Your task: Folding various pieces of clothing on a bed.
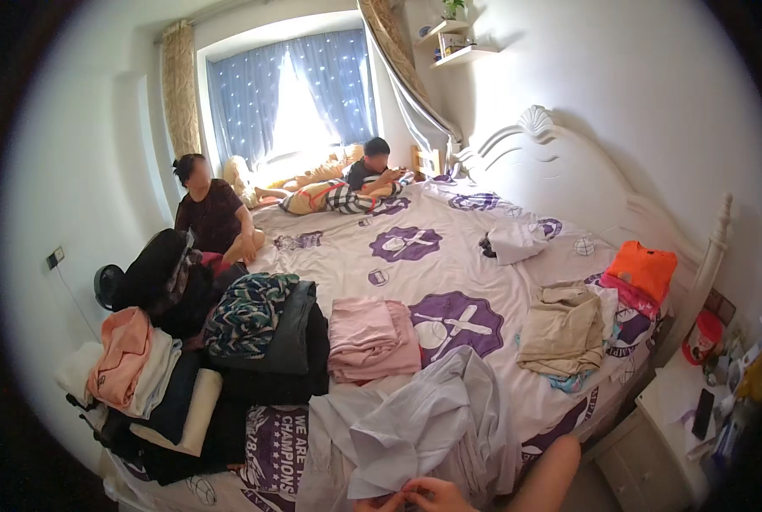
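A light grey garment (pixel 419 422) lies loosely spread and rumpled on the near edge of the bed. At the bottom of the picture, my left hand (pixel 381 504) and my right hand (pixel 437 495) pinch its lower edge close together, and the fingertips nearly meet. Just beyond the garment sits a stack of folded pink cloth (pixel 373 339). Folded beige trousers (pixel 561 328) lie to the right, on top of blue patterned cloth. Left of the pink stack are a folded grey garment (pixel 294 333) and a green patterned one (pixel 249 313).
Piles of dark clothes (pixel 163 275) and a peach garment (pixel 123 358) fill the left side. An orange shirt (pixel 641 269) lies near the headboard (pixel 586 173). Two people sit or lie at the far side. A white nightstand (pixel 659 409) with a phone (pixel 703 413) stands right.
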Motion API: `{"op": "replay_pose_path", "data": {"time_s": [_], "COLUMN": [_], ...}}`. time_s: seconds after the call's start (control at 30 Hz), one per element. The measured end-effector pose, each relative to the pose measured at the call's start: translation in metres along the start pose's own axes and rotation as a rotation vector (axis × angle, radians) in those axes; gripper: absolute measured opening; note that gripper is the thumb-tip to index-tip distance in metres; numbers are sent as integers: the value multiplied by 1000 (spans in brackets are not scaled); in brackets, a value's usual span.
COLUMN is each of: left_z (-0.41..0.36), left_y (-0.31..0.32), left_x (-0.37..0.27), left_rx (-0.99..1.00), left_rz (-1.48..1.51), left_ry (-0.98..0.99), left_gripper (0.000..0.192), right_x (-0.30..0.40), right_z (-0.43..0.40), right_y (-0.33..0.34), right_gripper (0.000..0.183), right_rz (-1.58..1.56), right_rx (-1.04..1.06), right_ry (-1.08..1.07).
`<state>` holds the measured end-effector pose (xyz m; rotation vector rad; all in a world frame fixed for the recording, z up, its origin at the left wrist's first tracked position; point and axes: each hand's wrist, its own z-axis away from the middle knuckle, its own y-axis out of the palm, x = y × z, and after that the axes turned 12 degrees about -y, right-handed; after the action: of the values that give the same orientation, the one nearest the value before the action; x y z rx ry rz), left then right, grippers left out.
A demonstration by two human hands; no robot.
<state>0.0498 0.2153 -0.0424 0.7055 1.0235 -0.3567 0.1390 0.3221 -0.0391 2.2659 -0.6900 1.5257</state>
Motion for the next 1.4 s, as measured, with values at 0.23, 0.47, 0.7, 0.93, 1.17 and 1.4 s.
{"op": "replay_pose_path", "data": {"time_s": [0.23,0.47,0.7,0.93,1.17,1.4], "left_z": [-2,5,6,8,12,10], "left_y": [-13,-8,-7,-6,-10,-15], "left_x": [-1,-12,-7,-16,-18,-13], "left_rx": [-152,-93,-62,-125,-139,-148], "left_rz": [-181,35,141,44,-60,-152], "left_ry": [-44,-106,-144,-200,-123,8], "left_gripper": [40,37,26,26,20,22], "right_x": [7,27,32,26,16,21], "right_z": [-2,-8,-8,-8,-6,-9], "right_y": [7,8,9,10,14,14], "right_gripper": [12,11,11,11,11,10], "right_rz": [114,272,271,264,265,276], "right_rx": [1,-27,-28,5,13,31], "right_ry": [-75,-226,-228,-212,-220,-226]}}
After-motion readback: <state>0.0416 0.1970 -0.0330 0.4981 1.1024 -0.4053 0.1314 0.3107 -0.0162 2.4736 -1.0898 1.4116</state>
